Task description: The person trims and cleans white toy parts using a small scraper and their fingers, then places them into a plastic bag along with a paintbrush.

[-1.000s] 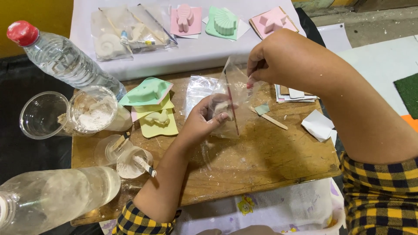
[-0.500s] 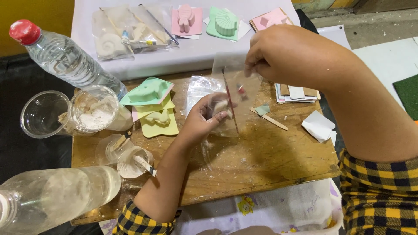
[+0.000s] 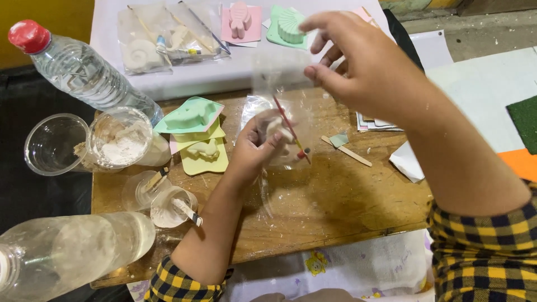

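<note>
Crowded left, open right on the desk [image 3: 347, 207]
Cups [image 3: 120, 140] and bottles [image 3: 84, 72] block your left; bare wood lies open front-right.

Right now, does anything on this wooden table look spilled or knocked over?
Yes: a clear water bottle lies on its side at the wooden table's near left edge, and white powder dusts the wood by the small cups.

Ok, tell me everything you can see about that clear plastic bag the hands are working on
The clear plastic bag is thin, glossy and wrinkled, held upright above the wooden board. The right hand pinches its upper edge, which is blurred. The left hand grips its lower part from the side, around a small white moulded piece inside. A thin red stick, perhaps a paintbrush, also lies slanted inside. The bag's bottom hangs close to the board; whether it touches cannot be told.
</note>
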